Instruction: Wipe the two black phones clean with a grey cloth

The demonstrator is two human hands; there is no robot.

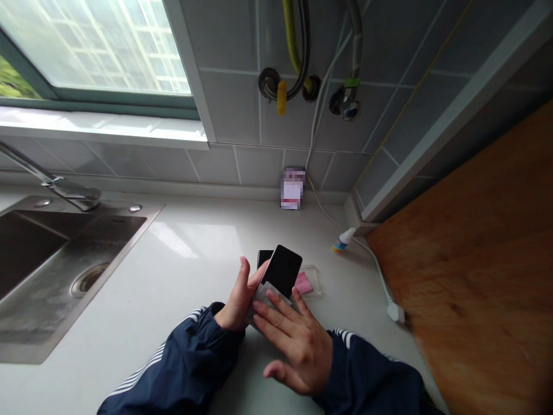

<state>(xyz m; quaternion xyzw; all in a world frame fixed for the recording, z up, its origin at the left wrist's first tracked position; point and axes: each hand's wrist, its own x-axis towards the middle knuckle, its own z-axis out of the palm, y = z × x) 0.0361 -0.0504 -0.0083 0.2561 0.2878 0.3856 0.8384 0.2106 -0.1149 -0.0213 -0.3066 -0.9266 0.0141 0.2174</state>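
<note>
My left hand [237, 300] grips a black phone [283, 268] from its left side, holding it tilted above the white counter [173, 271]. My right hand [291, 337] lies with fingers stretched flat, pressing a small grey cloth [264, 292] against the lower part of the phone's screen. Behind the phone a second dark flat object [263, 256] lies on the counter. To the right sits a clear phone case [314, 279] with a pink piece [303, 283] in it.
A steel sink [52, 271] with a tap [64, 190] fills the left. A small dropper bottle [344, 238] and a white cable [371, 259] with plug lie near the wall corner. A wooden board [479, 276] stands at the right. A small box [292, 188] leans against the tiles.
</note>
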